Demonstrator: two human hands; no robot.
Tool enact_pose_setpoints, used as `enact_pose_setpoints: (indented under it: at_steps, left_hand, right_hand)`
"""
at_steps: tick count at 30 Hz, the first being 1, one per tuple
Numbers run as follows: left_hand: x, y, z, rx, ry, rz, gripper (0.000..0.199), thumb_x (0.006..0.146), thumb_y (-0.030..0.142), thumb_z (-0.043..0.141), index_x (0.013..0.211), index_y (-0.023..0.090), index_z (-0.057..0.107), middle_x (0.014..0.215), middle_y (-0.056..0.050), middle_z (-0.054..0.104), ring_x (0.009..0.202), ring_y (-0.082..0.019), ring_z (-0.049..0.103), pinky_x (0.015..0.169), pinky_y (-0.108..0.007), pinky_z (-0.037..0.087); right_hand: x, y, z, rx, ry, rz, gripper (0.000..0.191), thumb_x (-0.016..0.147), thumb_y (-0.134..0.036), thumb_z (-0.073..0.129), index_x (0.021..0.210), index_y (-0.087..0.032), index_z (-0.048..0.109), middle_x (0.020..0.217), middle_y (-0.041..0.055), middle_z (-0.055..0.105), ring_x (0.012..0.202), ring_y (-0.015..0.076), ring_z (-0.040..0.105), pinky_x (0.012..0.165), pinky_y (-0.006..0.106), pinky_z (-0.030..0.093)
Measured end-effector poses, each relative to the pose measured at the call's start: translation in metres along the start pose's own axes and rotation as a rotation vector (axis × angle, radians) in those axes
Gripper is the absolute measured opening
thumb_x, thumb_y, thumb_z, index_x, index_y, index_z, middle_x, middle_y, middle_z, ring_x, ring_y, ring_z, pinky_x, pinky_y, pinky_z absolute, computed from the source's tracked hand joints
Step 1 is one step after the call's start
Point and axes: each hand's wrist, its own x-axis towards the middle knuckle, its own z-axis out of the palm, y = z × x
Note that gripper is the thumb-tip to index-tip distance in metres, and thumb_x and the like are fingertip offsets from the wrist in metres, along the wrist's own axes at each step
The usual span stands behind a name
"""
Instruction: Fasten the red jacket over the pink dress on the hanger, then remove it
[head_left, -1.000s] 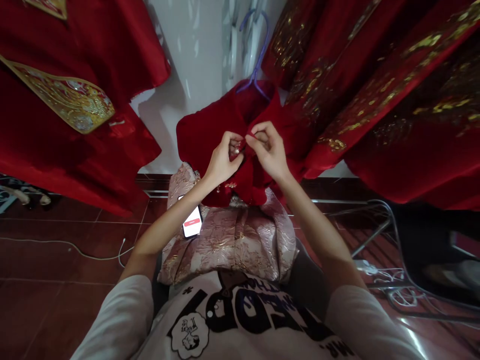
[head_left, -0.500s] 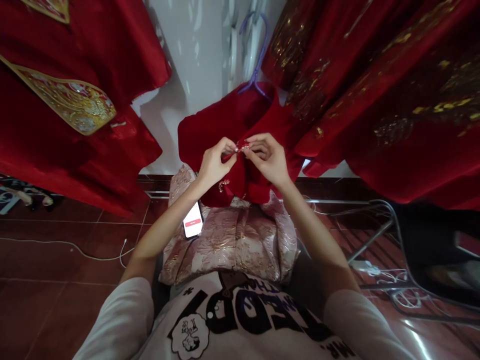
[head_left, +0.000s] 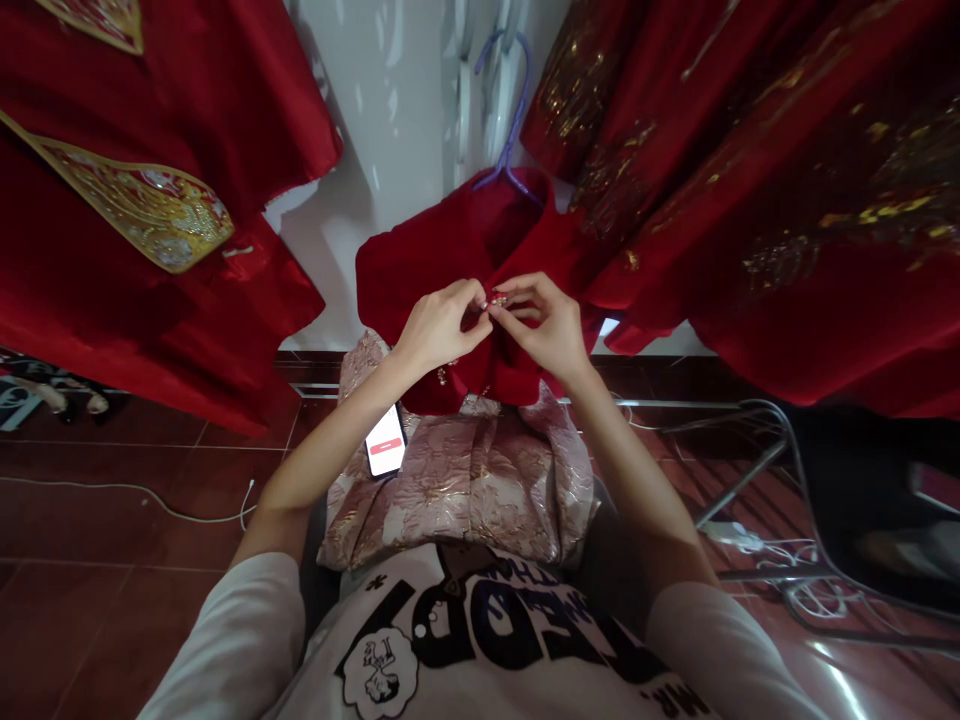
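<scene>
A red jacket-like garment (head_left: 412, 265) hangs from a purple hanger (head_left: 517, 120) in front of me, its lower edge over pink-gold brocade fabric (head_left: 457, 480) on my lap. At its front opening, my left hand (head_left: 442, 325) pinches one side of a small beaded fastener (head_left: 497, 300) between thumb and forefinger. From the other side my right hand (head_left: 551, 330) pinches it too, fingertips nearly meeting the left ones. Fingers partly cover the fastener, so whether it is joined I cannot tell. Another beaded ornament (head_left: 442, 376) shows below my left hand.
A lit phone (head_left: 386, 450) lies on the brocade beside my left forearm. Red embroidered garments (head_left: 172, 210) hang at left, more red garments (head_left: 780, 260) at right. A black metal-framed chair (head_left: 855, 500) stands right, near white cables (head_left: 817, 595). Another cable (head_left: 165, 510) crosses the tiled floor.
Both hands have shifted slightly right and down with the fastener. My left hand has turned over a little and its fingertips are closer to the right ones.
</scene>
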Motion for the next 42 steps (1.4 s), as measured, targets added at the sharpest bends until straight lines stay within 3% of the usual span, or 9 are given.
enact_pose_setpoints:
  at_steps: [6,14,18,25,33,37,42]
  left_hand:
    - [0.003,0.000,-0.003,0.095,-0.056,0.021,0.004,0.083,0.019,0.059,0.086,0.018,0.062,0.082,-0.003,0.068,0.068,-0.015,0.061,0.063,-0.027,0.045]
    - [0.010,-0.001,-0.012,0.158,-0.186,0.114,0.010,0.082,0.016,0.055,0.080,0.017,0.064,0.075,-0.003,0.066,0.064,-0.016,0.059,0.066,-0.030,0.046]
    - [0.012,-0.007,-0.013,0.086,-0.205,0.149,0.012,0.082,0.016,0.054,0.080,0.019,0.066,0.074,-0.002,0.066,0.063,-0.015,0.059,0.067,-0.030,0.047]
    - [0.013,-0.013,-0.017,0.186,-0.241,0.278,0.018,0.086,0.019,0.049,0.080,0.019,0.067,0.077,-0.003,0.068,0.062,-0.014,0.060,0.060,-0.029,0.045]
    - [0.013,-0.013,-0.013,0.189,-0.264,0.284,0.018,0.089,0.017,0.048,0.083,0.018,0.065,0.082,-0.004,0.069,0.072,-0.017,0.066,0.065,-0.028,0.049]
    - [0.006,-0.013,0.004,-0.112,-0.155,0.128,0.012,0.089,0.014,0.053,0.097,0.017,0.062,0.095,-0.006,0.071,0.081,-0.016,0.068,0.071,-0.027,0.054]
    - [-0.004,-0.017,0.029,-0.656,-0.114,-0.138,0.028,0.093,0.007,0.041,0.109,0.018,0.061,0.114,-0.008,0.071,0.094,-0.013,0.071,0.085,-0.028,0.058]
  right_hand:
    - [0.000,0.002,-0.001,-0.004,-0.010,0.029,0.034,0.080,-0.039,0.075,0.105,-0.022,0.061,0.094,0.0019,0.067,0.087,0.0151,0.068,0.077,0.031,0.063]
    - [-0.003,0.005,-0.002,-0.014,-0.031,0.003,0.034,0.078,-0.034,0.076,0.106,-0.021,0.061,0.094,0.0024,0.067,0.089,0.0163,0.068,0.082,0.034,0.064]
    - [-0.004,0.005,-0.003,-0.033,-0.051,-0.018,0.033,0.079,-0.032,0.075,0.108,-0.021,0.062,0.094,0.0023,0.067,0.089,0.0162,0.067,0.082,0.035,0.064]
    - [-0.003,0.001,-0.005,-0.063,-0.110,-0.047,0.032,0.080,-0.030,0.073,0.109,-0.020,0.063,0.094,0.0030,0.065,0.089,0.0162,0.066,0.081,0.034,0.064]
    - [0.003,0.000,-0.007,-0.122,-0.176,-0.105,0.029,0.082,-0.026,0.065,0.110,-0.022,0.059,0.102,0.0044,0.064,0.093,0.0175,0.064,0.083,0.036,0.060]
    - [0.007,0.011,-0.002,-0.181,-0.112,-0.166,0.036,0.078,-0.022,0.061,0.113,-0.022,0.052,0.106,0.0061,0.058,0.094,0.0183,0.060,0.085,0.038,0.056]
    - [-0.003,0.025,0.011,-0.286,-0.027,-0.235,0.074,0.068,-0.017,0.063,0.137,-0.022,0.036,0.129,0.0126,0.043,0.119,0.0277,0.049,0.101,0.049,0.050]
